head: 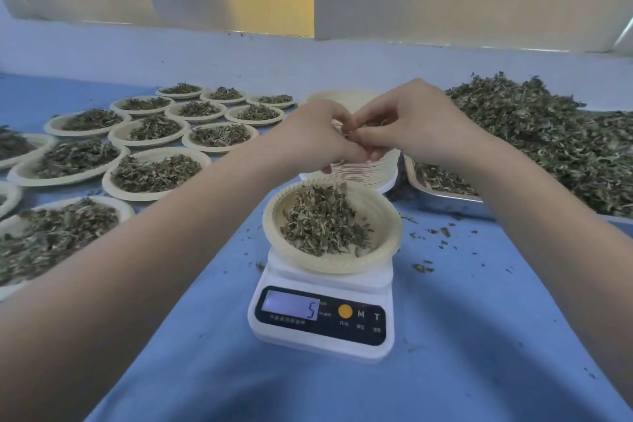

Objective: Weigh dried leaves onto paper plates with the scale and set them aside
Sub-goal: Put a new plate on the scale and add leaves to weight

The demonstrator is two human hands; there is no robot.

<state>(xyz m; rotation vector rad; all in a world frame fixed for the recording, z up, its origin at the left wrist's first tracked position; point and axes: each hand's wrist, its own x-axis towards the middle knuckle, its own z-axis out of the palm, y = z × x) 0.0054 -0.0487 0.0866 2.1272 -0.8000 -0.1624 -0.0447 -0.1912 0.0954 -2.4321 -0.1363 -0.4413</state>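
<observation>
A white digital scale (322,322) stands in the middle of the blue cloth and its display reads 5. On it sits a paper plate (380,216) with a heap of dried leaves (323,224). Above and behind that plate, my left hand (315,137) and my right hand (411,123) meet fingertip to fingertip. Together they pinch a small tuft of dried leaves (363,127). A stack of unused paper plates (370,171) is partly hidden behind my hands.
Several filled paper plates (154,175) cover the left side of the table. A big loose pile of dried leaves (548,134) lies at the right, beside a metal tray (442,197). Crumbs dot the blue cloth (479,319).
</observation>
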